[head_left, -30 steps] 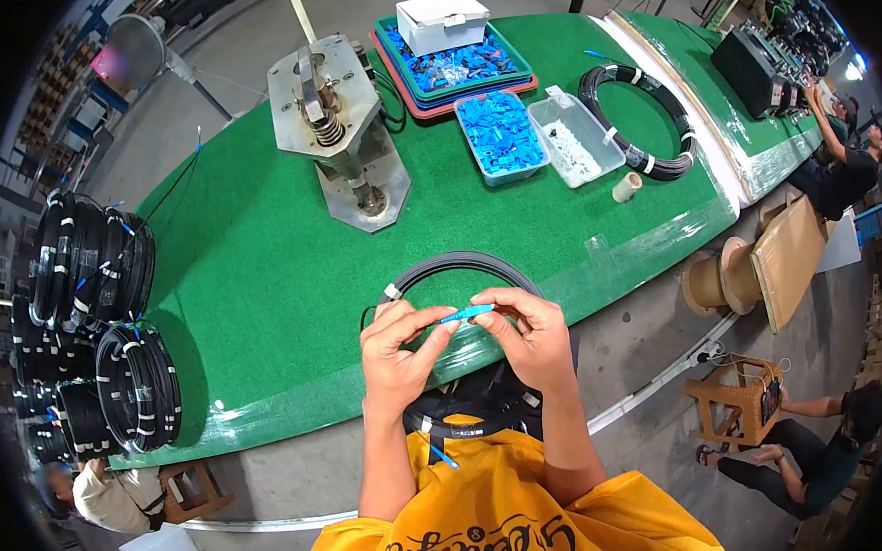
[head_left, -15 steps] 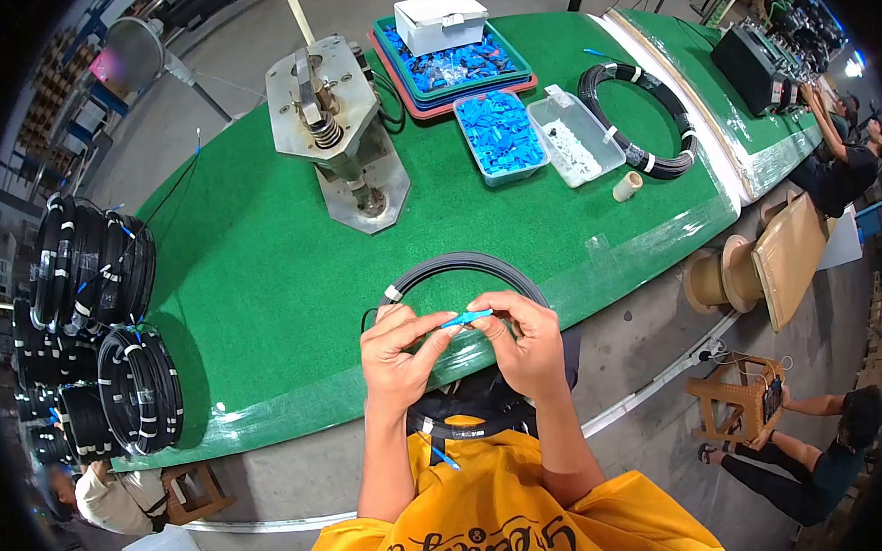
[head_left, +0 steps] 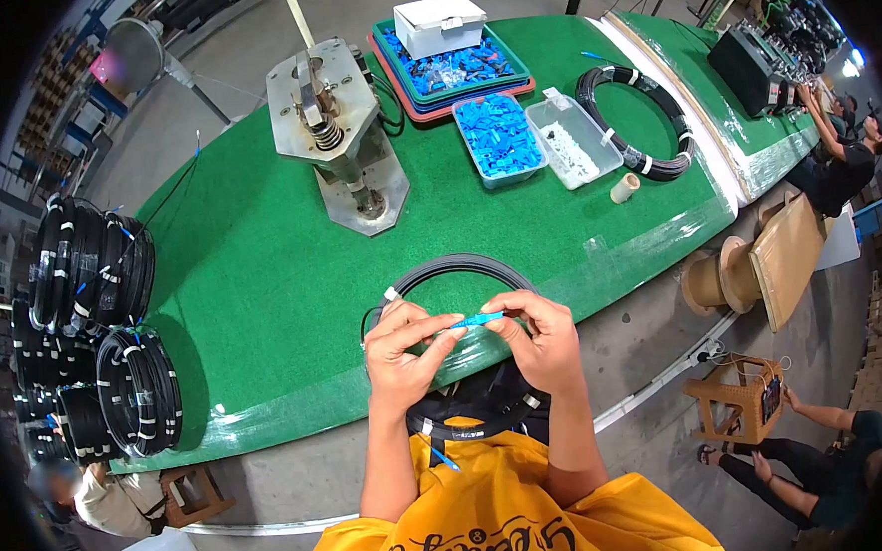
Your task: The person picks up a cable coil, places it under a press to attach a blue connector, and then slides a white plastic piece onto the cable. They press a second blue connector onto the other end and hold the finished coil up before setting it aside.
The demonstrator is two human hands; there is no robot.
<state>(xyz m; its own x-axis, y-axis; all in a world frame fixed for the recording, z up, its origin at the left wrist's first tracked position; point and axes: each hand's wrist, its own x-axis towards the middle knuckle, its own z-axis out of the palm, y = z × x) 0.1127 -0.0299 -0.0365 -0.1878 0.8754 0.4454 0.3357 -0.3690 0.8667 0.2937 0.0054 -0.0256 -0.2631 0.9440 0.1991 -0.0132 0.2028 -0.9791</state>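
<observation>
The person stands at the near edge of a green table [head_left: 261,275], both hands raised close together just above that edge. Between them is a small blue connector [head_left: 478,320], a slim piece whose long axis runs nearly level from side to side, tilted a little so that its right end sits slightly higher and farther from the body. The left hand [head_left: 400,352] pinches its left end with thumb and fingertips closed on it; the right hand [head_left: 539,335] grips the right end the same way, fingers curled over it. The two hands almost touch, joined only by the blue piece.

Right behind the hands a black cable coil [head_left: 456,272] lies flat on the green surface, and part of it runs under the hands and down toward the person's yellow shirt [head_left: 504,522]. A white band wraps the coil at its left side.

Farther back on the table stands a metal press [head_left: 338,121] on a steel plate. To its right are a clear tub of blue parts [head_left: 499,138], a second clear tub with white bits [head_left: 574,149], and a stacked tray [head_left: 450,60] holding more blue parts and a white box. Another black coil [head_left: 642,115] lies near the far right end of the table, with a small cream roll [head_left: 624,188] beside it. More black coils [head_left: 94,324] hang in a bundle at the left end.

Other people are at work on the right.
</observation>
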